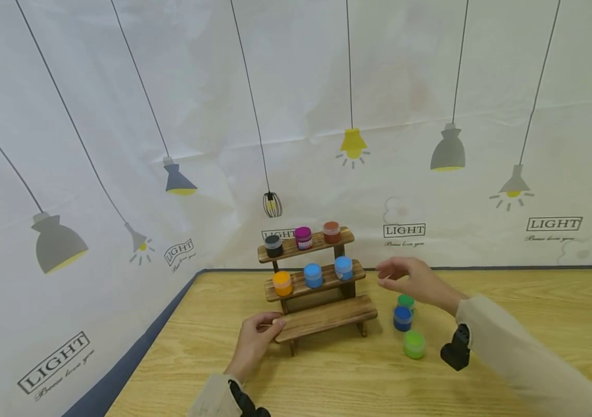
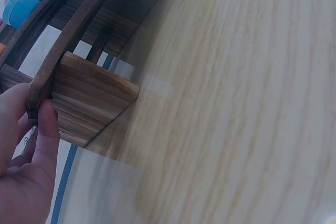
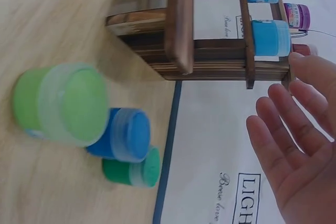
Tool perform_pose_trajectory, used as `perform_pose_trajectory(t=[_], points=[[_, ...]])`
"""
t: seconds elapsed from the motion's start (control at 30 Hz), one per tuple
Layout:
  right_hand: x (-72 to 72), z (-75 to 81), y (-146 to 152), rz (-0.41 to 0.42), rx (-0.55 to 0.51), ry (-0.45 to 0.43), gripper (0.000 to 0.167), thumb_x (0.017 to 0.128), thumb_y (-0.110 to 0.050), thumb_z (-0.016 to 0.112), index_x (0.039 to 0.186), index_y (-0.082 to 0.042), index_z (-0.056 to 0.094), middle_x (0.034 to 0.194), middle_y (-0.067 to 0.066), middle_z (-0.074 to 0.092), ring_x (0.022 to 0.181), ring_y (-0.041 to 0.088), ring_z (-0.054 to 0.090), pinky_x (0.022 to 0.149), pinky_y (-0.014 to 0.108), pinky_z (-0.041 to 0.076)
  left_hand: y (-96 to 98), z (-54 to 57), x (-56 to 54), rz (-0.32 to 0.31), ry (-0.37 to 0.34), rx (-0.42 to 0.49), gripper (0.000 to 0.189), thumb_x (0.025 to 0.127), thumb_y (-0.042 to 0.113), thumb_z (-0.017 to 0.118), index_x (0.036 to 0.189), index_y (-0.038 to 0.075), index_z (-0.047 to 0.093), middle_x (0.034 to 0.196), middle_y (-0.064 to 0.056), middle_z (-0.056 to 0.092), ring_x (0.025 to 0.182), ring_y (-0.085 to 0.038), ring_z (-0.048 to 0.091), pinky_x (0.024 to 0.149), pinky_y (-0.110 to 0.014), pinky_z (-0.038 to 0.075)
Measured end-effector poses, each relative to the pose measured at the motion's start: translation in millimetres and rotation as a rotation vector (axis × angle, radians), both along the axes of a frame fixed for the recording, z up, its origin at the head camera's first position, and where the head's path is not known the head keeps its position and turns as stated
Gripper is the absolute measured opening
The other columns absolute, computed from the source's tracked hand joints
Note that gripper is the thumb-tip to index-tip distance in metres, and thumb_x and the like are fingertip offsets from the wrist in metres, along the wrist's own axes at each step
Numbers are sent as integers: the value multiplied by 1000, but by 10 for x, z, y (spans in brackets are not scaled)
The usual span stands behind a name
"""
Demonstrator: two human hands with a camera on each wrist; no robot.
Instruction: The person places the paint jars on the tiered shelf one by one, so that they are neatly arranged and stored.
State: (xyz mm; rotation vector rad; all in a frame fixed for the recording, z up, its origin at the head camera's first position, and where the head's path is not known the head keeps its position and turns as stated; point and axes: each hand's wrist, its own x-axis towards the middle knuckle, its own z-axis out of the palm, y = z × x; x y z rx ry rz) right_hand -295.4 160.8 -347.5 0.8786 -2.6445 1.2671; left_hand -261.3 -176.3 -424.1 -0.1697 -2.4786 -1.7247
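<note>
Left hand (image 1: 254,340) pinches the bottom shelf's left end on the three-tier wooden stand (image 1: 327,318), thumb on top. Right hand (image 1: 421,282), apart from the left, hovers just right of the stand, fingers loosely extended and gripping nothing. The stand has dark-streaked grain and rounded shelf ends; its long axis runs left to right, right end slightly farther away. Six squat cylindrical paint jars, including an orange jar (image 1: 282,284), occupy its upper two shelves. Right of the stand sit green (image 1: 406,302), dark-blue (image 1: 402,319) and lime jars (image 1: 414,345).
</note>
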Motion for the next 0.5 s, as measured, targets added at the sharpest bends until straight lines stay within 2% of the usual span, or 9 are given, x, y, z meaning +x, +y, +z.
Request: perform_pose_trajectory(t=[0.27, 0.5], points=[[155, -176, 195, 3, 42, -8, 31, 86, -22, 59, 109, -1, 58, 94, 5, 62, 83, 18, 57, 68, 29, 47, -6, 10, 13, -7, -8, 5, 31, 85, 19, 61, 106, -5, 62, 105, -18, 59, 79, -18, 60, 62, -24, 48], [263, -336, 322, 69, 36, -75, 32, 85, -21, 60, 108, 1, 57, 97, 10, 61, 81, 13, 57, 68, 28, 47, -17, -1, 5, -16, -17, 5, 31, 85, 18, 60, 106, -5, 62, 104, -17, 59, 79, -18, 59, 62, -26, 48]])
